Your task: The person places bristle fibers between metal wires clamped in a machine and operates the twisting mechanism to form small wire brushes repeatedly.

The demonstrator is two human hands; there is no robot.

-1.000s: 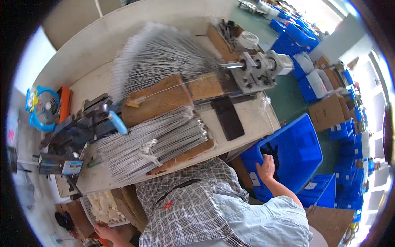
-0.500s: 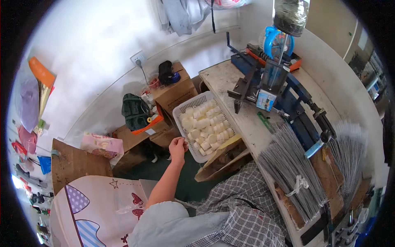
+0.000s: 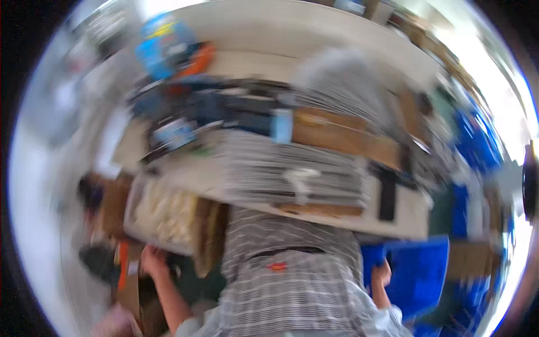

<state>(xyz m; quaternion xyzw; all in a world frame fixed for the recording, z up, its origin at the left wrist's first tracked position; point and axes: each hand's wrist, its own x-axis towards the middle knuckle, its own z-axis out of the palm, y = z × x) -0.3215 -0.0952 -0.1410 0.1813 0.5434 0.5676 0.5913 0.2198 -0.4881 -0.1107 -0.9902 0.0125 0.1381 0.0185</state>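
Note:
My left hand [image 3: 152, 260] is low on the left, at the near left corner of a white plastic basket [image 3: 130, 216]. Small cream-coloured round pieces [image 3: 165, 210] fill this basket; their exact kind is blurred. On the right, my right hand [image 3: 381, 273] is at the left side of a blue plastic bin [image 3: 418, 275]; whether it grips the rim is unclear. Motion smears the fingers of both hands, so anything held is hidden. A bundle of thin grey rods or wires [image 3: 252, 168], tied with a white strip [image 3: 302, 182], lies on the workbench in front of me.
The pale workbench [image 3: 410, 216] crosses in front of my checked apron [image 3: 292, 292]. On it are a dark blue metal tool [image 3: 208, 106], a second grey bundle [image 3: 348, 84] and brown cardboard [image 3: 331, 126]. A blue fan [image 3: 163, 48] stands at the back left. A cardboard box [image 3: 466, 258] is at the right.
The view has swung right, and the basket now appears lower left. My right hand and the blue bin have come into view. My left hand is still near the basket.

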